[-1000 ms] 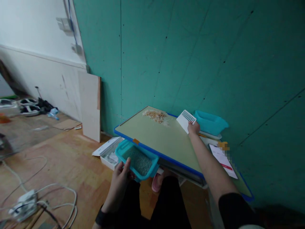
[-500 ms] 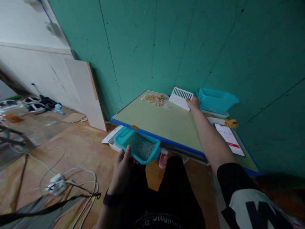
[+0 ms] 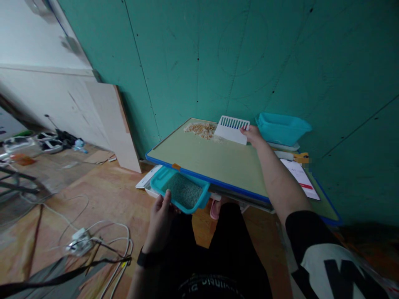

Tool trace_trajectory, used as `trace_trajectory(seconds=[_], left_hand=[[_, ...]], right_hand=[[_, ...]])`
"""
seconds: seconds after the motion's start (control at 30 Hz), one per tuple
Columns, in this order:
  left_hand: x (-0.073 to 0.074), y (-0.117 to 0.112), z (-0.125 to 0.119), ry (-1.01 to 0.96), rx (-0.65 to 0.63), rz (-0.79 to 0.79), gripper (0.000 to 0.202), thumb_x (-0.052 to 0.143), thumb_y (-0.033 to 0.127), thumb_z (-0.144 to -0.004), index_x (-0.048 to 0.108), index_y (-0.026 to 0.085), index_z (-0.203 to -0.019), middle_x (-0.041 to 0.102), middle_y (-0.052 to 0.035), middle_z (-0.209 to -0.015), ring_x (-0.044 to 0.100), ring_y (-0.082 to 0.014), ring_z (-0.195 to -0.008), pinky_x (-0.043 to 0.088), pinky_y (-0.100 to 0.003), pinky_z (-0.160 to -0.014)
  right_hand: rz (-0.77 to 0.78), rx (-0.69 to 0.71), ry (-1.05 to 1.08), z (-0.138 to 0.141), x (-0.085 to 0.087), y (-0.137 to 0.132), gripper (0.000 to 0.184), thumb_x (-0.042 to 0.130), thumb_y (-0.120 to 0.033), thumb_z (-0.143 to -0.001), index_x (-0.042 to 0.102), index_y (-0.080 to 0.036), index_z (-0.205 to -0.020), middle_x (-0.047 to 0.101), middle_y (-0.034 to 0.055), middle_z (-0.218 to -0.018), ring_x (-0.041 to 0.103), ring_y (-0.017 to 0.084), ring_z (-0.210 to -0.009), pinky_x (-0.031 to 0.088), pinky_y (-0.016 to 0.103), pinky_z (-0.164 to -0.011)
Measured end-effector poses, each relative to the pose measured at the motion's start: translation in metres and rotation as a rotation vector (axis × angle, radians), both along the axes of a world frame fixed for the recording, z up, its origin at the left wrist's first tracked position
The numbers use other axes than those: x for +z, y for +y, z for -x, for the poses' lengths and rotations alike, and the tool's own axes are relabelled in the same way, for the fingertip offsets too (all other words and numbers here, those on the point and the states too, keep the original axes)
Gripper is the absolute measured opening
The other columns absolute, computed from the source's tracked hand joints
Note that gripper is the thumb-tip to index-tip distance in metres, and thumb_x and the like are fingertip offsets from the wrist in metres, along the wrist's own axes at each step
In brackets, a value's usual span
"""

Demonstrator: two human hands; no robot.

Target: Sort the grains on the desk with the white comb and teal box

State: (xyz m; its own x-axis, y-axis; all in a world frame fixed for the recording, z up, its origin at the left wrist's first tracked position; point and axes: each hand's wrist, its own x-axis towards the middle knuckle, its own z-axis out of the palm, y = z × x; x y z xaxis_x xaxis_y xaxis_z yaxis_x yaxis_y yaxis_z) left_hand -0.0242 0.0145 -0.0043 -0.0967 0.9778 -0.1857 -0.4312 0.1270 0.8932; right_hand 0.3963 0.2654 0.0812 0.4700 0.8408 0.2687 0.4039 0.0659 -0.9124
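Note:
My left hand (image 3: 162, 214) grips the near rim of a turquoise tub (image 3: 205, 195), thumb over the edge. Fine grey-green grains (image 3: 183, 191) lie inside it, and the tub is held just below the table's front edge. Out on the table (image 3: 199, 158), my right hand (image 3: 252, 135) is closed on one end of a flat white slotted scraper (image 3: 232, 135), its slots toward the wall. The scraper's left edge meets the right side of a spread pile of tan pellets (image 3: 202, 130) with pale powder around it.
A second turquoise tub (image 3: 282, 129) stands at the table's back right. Nearer lie a yellow-handled tool (image 3: 301, 157) and a phone or tablet (image 3: 302, 180), partly behind my right forearm. A green wall (image 3: 174, 62) borders the table. Cables and a power strip (image 3: 80, 242) lie on the floor.
My right hand has moved the white scraper slightly left, so its edge now reaches the pellet pile. The left hand and its tub stay in place.

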Motion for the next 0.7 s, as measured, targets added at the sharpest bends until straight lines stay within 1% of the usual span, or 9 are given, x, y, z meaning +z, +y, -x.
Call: trace_trajectory(seconds=[0.1,0.23,0.33,0.47,0.57,0.7], left_hand=[[-0.001,0.0,0.0,-0.015,-0.011,-0.001,0.048,0.084,0.061,-0.074,0.058,0.023,-0.087,0.061,0.0066,-0.061,0.056,-0.0101,-0.049,0.044,-0.021,-0.047],[0.001,0.0,0.0,-0.01,0.001,0.003,0.048,0.085,0.061,-0.072,0.057,0.023,-0.083,0.06,0.0067,-0.06,0.054,-0.0106,-0.048,0.046,-0.022,-0.048],[0.005,-0.002,-0.001,-0.027,-0.006,-0.001,0.048,0.086,0.06,-0.072,0.055,0.023,-0.08,0.057,0.0075,-0.059,0.053,-0.0101,-0.05,0.047,-0.022,-0.05],[0.008,-0.003,-0.002,-0.03,0.004,0.011,0.052,0.088,0.061,-0.068,0.055,0.023,-0.079,0.053,0.0092,-0.057,0.05,-0.0087,-0.049,0.046,-0.021,-0.05],[0.007,-0.002,-0.002,-0.02,0.002,0.005,0.054,0.087,0.063,-0.068,0.054,0.022,-0.081,0.054,0.0094,-0.056,0.051,-0.0089,-0.047,0.046,-0.022,-0.05],[0.006,-0.001,-0.001,-0.02,0.002,0.013,0.053,0.088,0.061,-0.067,0.056,0.022,-0.082,0.056,0.0085,-0.056,0.054,-0.0101,-0.047,0.046,-0.023,-0.05]], right_hand=[[-0.013,0.041,0.065,0.001,0.002,-0.005,0.023,0.08,-0.028,-0.077,0.075,-0.015,-0.095,0.077,0.0099,-0.086,0.072,0.028,-0.091,0.057,0.042,-0.08],[0.075,0.059,0.16,0.005,0.007,-0.013,0.018,0.078,-0.024,-0.079,0.072,-0.014,-0.093,0.075,0.0089,-0.084,0.07,0.024,-0.08,0.058,0.042,-0.077],[0.095,0.081,0.201,0.009,0.011,-0.019,0.016,0.078,-0.022,-0.079,0.071,-0.014,-0.091,0.075,0.0079,-0.084,0.069,0.022,-0.077,0.058,0.041,-0.077],[0.106,0.099,0.21,0.015,0.015,-0.025,0.017,0.079,-0.023,-0.079,0.07,-0.014,-0.091,0.075,0.008,-0.084,0.07,0.023,-0.082,0.058,0.041,-0.078],[0.117,0.115,0.185,0.018,0.017,-0.029,0.02,0.079,-0.026,-0.08,0.071,-0.014,-0.095,0.076,0.0089,-0.084,0.072,0.025,-0.087,0.058,0.043,-0.08],[0.054,0.207,0.12,0.02,0.017,-0.03,0.023,0.081,-0.03,-0.081,0.073,-0.017,-0.098,0.077,0.0083,-0.086,0.073,0.027,-0.095,0.059,0.044,-0.086]])
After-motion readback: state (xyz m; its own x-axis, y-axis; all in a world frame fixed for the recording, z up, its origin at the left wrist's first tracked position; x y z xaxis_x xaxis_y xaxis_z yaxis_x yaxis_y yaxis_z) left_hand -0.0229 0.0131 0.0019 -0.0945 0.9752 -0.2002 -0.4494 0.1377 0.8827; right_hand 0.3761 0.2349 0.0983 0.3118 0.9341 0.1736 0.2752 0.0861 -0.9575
